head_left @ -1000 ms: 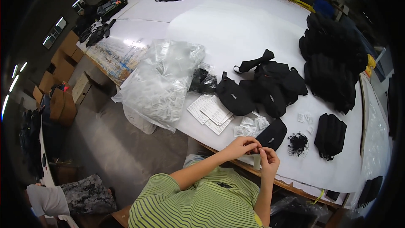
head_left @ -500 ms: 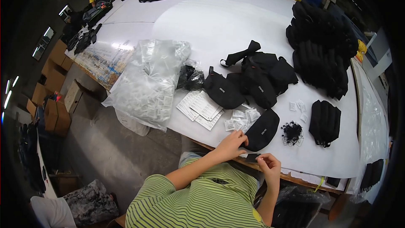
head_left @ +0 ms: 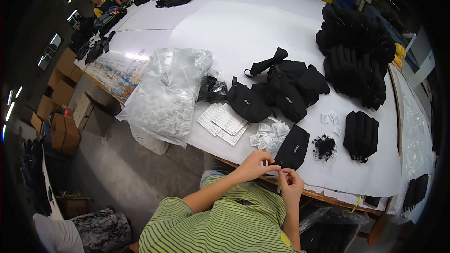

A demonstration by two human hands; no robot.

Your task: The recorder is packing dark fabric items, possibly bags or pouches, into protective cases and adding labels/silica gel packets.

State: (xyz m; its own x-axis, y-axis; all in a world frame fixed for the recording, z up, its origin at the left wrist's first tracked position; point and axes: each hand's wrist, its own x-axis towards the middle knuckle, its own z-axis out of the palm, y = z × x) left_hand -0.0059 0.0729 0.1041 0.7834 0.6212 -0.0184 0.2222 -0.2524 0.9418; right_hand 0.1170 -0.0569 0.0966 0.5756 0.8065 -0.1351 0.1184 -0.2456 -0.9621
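A black waist bag [head_left: 295,145] with a small pale mark lies at the table's near edge. My left hand [head_left: 255,166] is closed in a pinch at the bag's near left end. Close against its fingertips, my right hand [head_left: 292,182] is pinched too; whatever sits between its fingers is too small to make out. Just beyond are loose small white tags [head_left: 268,136] and a pile of larger printed cards [head_left: 225,121]. Right of the bag lies a tangle of thin black tag strings [head_left: 324,147]. More black waist bags [head_left: 287,91] lie farther back.
A large clear plastic bag of white tags [head_left: 164,96] covers the table's left corner. Stacked black bags [head_left: 358,61] rise at the back right, with a smaller black bundle [head_left: 361,137] nearer. A person [head_left: 105,3] is at the far left, beside dark backpacks.
My right hand has moved left and up until its fingertips meet my left hand's. The dark piece near it is no longer visible. The waist bag has tilted more upright.
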